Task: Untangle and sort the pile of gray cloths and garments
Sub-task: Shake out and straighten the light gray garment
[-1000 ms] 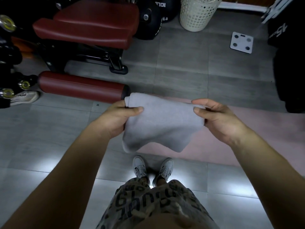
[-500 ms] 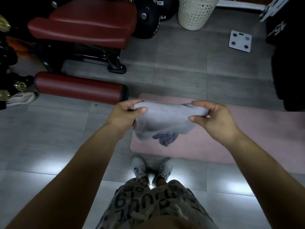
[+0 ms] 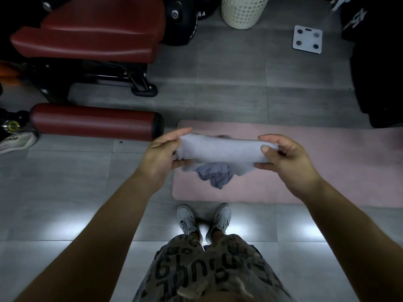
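Fingers (image 3: 180, 163) of the left hand (image 3: 161, 155) curl under one end of the light gray cloth (image 3: 220, 152), with the thumb on top, so that end is pinched tight. The right hand (image 3: 290, 164) does the same at the other end. Its thumb (image 3: 265, 148) presses the front and its fingers wrap above and below. Both hands are closed on the cloth, not spread wide.

The cloth looks folded over into a thick strip. It is pulled straight between the two hands, up in the air. I think it is held like this to keep the fold neat and apart from the rest of the pile.

Right under it, a darker gray garment (image 3: 216, 176) lies crumpled on the pink mat (image 3: 316, 171), near the mat's left edge. It looks like it has not been sorted yet.

The mat lies on the gray floor (image 3: 65, 182), just in front of the person's shoes (image 3: 204, 221). A white basket (image 3: 242, 12) stands far past the mat's far edge. Maybe sorted things go there, but I cannot tell.
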Demonstrator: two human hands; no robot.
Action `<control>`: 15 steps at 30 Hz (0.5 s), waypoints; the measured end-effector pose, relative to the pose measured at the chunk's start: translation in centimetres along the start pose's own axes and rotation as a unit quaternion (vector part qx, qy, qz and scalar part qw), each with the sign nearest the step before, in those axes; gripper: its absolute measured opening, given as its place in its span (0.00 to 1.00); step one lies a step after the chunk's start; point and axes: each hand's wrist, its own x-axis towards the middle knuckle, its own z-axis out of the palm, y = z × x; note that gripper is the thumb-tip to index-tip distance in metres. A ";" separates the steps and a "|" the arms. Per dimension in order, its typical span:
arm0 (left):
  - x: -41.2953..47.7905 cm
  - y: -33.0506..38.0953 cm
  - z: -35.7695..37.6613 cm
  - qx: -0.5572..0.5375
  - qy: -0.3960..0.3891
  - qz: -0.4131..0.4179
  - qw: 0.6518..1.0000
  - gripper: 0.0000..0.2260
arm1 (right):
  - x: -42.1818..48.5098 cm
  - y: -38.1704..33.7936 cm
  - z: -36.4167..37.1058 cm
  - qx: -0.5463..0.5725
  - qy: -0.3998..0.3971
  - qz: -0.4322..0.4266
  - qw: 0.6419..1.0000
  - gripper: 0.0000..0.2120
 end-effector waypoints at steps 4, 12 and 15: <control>0.8 -0.9 1.4 0.184 -0.050 0.118 0.975 0.24 | -0.1 1.0 -1.6 -0.134 0.029 -0.034 0.990 0.20; 3.9 -0.9 8.9 0.396 -0.009 0.196 0.897 0.21 | -0.4 2.0 -7.8 -0.278 0.109 -0.022 0.954 0.07; 5.5 -0.6 14.1 0.481 -0.015 0.216 0.850 0.17 | 0.2 2.3 -11.8 -0.277 0.146 -0.038 0.949 0.04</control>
